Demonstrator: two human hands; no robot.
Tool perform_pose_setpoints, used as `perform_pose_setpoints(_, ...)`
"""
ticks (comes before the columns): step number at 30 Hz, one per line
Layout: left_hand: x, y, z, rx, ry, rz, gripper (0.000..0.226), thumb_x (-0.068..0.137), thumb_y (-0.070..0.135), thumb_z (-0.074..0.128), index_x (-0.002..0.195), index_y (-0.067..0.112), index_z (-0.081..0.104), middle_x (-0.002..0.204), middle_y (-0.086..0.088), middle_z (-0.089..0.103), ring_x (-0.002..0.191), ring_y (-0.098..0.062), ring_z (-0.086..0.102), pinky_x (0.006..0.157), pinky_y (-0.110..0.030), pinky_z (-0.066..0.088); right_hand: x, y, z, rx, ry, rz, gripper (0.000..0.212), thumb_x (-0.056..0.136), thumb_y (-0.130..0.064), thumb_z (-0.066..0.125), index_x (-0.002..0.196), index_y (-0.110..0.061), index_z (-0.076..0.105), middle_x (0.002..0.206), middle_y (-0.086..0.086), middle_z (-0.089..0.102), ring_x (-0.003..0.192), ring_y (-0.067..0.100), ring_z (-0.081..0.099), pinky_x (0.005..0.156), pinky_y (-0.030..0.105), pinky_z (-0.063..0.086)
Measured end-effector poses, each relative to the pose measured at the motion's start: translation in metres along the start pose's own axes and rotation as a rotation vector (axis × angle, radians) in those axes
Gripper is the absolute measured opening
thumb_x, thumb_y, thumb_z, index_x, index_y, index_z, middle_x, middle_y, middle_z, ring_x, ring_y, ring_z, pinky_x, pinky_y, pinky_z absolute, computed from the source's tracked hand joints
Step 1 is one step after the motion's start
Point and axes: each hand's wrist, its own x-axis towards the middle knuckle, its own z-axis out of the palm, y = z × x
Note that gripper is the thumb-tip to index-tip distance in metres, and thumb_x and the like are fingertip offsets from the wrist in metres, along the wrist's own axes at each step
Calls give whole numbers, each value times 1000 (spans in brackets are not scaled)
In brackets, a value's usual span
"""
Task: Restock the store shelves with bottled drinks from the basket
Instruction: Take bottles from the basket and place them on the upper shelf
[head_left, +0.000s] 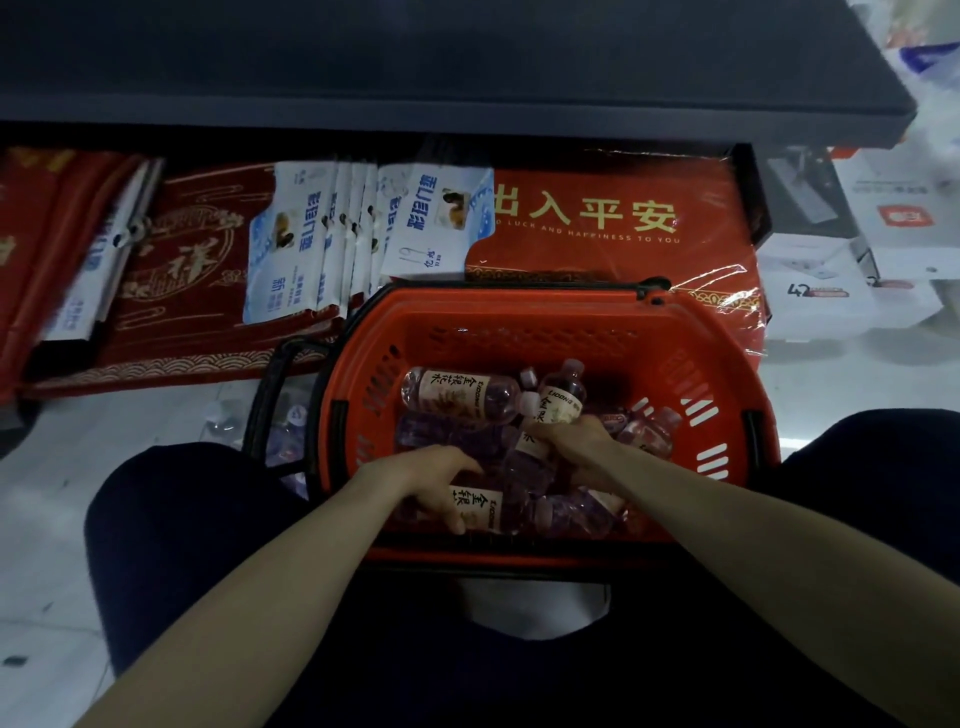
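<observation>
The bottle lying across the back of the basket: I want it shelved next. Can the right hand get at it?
Probably not yet: the back bottle lies uncovered on top of the pile, but the right hand grips another bottle and would need to let go first.

A red doormat (613, 228) wrapped in clear plastic lies at the back, printed with large gold characters and a line of small gold lettering. To its left lies a darker red mat (182, 265) with a round gold pattern. A row of white-and-blue packets (337, 234) stands overlapped between the two. White boxes (826, 296) are stacked at the far right on the pale floor (93, 426).
</observation>
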Motion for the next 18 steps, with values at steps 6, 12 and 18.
perform_pose_setpoints(6, -11, 9, 2, 72, 62, 26, 93, 75, 30, 89, 154, 26, 39, 153, -3, 48, 139, -25, 45, 112, -36, 40, -17, -5, -10, 24, 80, -33, 32, 86, -16, 82, 105, 1, 63, 86, 12, 71, 70, 24, 70, 51, 30, 58)
perform_pose_setpoints(12, -30, 7, -10, -40, 163, 104, 84, 71, 30, 91, 142, 35, 46, 146, 7, 50, 131, -18, 50, 107, -39, 45, -27, -14, -22, 141, 156, -101, 31, 79, -10, 86, 100, -1, 66, 93, 16, 75, 82, 31, 75, 76, 49, 64)
perform_pose_setpoints(18, -45, 5, -20, -310, 237, 257, 82, 64, 41, 95, 134, 39, 53, 138, 20, 53, 129, -4, 52, 113, -36, 45, -48, -28, -33, 298, 81, -124, 47, 74, -25, 89, 106, -2, 64, 95, 15, 76, 86, 33, 75, 85, 55, 61)
